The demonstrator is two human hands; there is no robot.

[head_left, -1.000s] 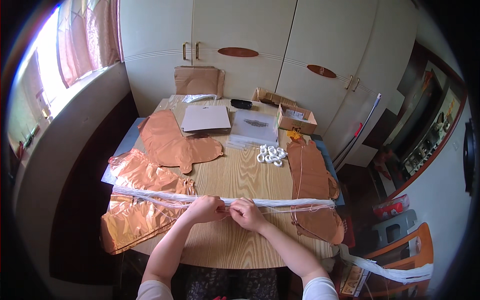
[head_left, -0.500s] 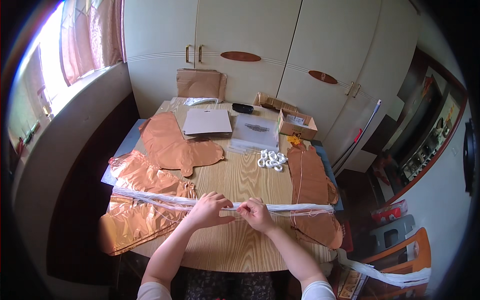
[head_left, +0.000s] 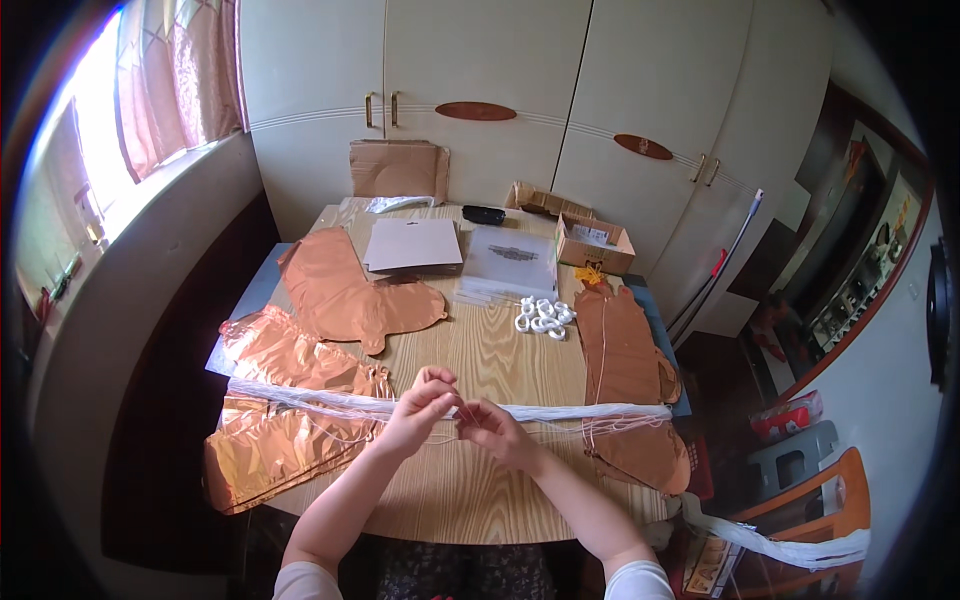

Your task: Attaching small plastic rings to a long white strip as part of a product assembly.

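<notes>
A long bundle of thin white string point(head_left: 560, 412) lies across the table from left to right, over copper-coloured foil balloons at both ends. Above its middle, my left hand point(head_left: 424, 408) is closed, thumb against fingers, on a fine strand of string. My right hand point(head_left: 495, 432) is just beside it, its fingers also pinched on the strand, though the fingertips are partly hidden. Flat copper foil balloons point(head_left: 300, 350) lie crumpled under the left end of the bundle. More copper balloons point(head_left: 617, 350) are stacked on the right.
Small white ribbon rolls point(head_left: 543, 318) sit mid-table. Behind are grey-white cards point(head_left: 414, 245), clear plastic bags point(head_left: 510, 262), a black item point(head_left: 484, 215) and an open cardboard box point(head_left: 594, 243). At right, another string bundle point(head_left: 800, 548) hangs over a wooden chair point(head_left: 852, 500).
My hands have come closer together and lifted slightly off the bundle. The left fingers have closed from a looser spread, and the right hand has turned with the strand.
</notes>
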